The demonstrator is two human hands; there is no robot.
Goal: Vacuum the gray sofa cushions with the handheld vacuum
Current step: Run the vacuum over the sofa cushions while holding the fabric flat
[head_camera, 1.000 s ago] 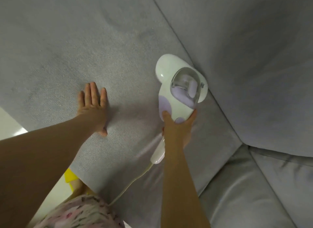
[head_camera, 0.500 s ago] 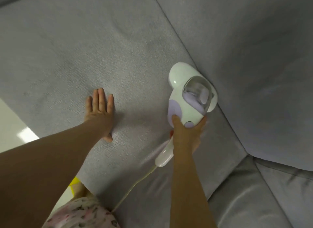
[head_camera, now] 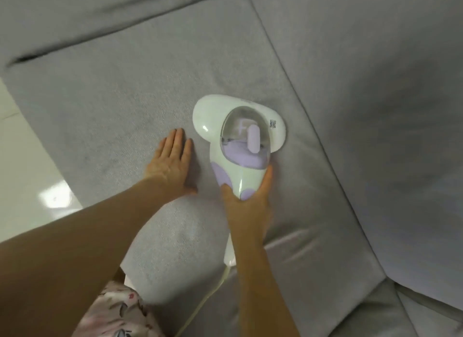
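- gray sofa cushion (head_camera: 125, 98) spreads across the view.
- handheld vacuum (head_camera: 238, 146) sits flat on it, close to the back cushion (head_camera: 375, 86).
- right hand (head_camera: 246, 201) grips the vacuum's handle.
- left hand (head_camera: 170, 165) presses flat, fingers together, beside it.

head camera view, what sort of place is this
Likely a home living room: a gray fabric sofa fills the view, glossy pale floor beside it, and the right hand grips a handheld vacuum.

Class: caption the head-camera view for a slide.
Right hand holds a handheld vacuum on the gray sofa cushion; left hand rests flat beside it.
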